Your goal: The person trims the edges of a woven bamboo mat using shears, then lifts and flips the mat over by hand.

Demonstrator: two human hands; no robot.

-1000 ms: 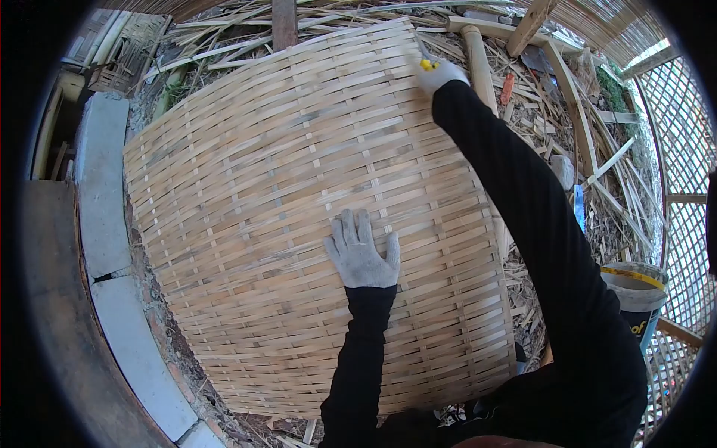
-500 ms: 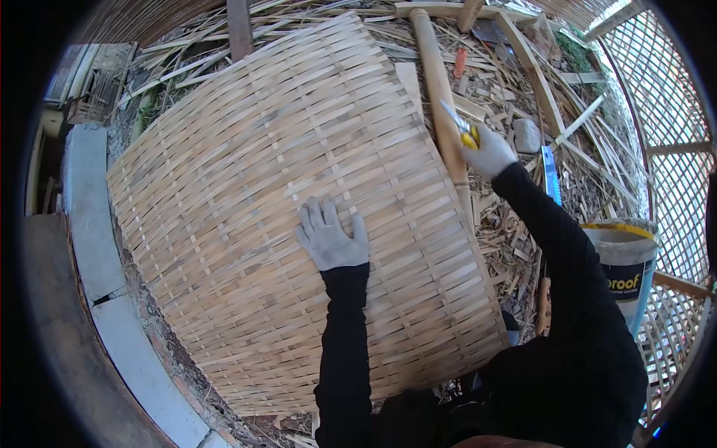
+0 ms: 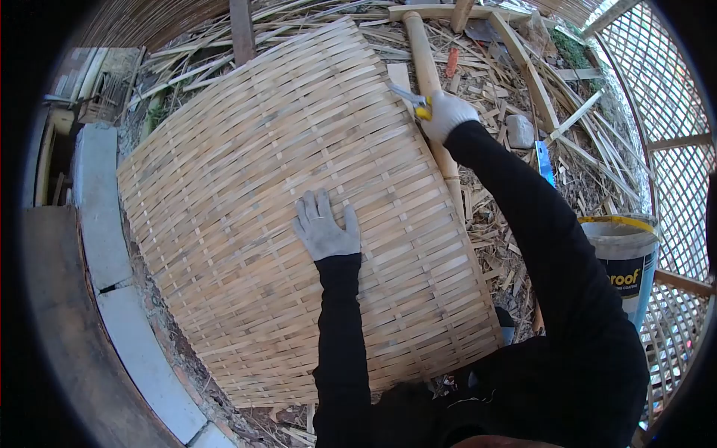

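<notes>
A large woven bamboo mat (image 3: 246, 246) lies spread in front of me, its slats crossing in a tight weave. My left hand (image 3: 326, 228), in a pale glove, rests flat on the middle of the mat with fingers spread. At the mat's upper right edge, my right hand (image 3: 450, 116), gloved too, is closed round pruning shears (image 3: 423, 109) with yellow on the handle. Their metal blades point left over the mat's edge; most of the handle is hidden in my palm. A bamboo pole (image 3: 423, 60) runs along that edge, partly behind my right hand.
A paint bucket (image 3: 618, 246) stands at the right, by a lattice fence (image 3: 676, 97). A blue saw blade (image 3: 544, 162), a grey stone (image 3: 520, 131) and an orange object (image 3: 452, 62) lie among bamboo scraps. Pale blocks (image 3: 101, 201) line the left side.
My right hand has moved left and up with the shears, from over the pole to the mat's edge. My left hand stays on the mat; the view has shifted slightly.
</notes>
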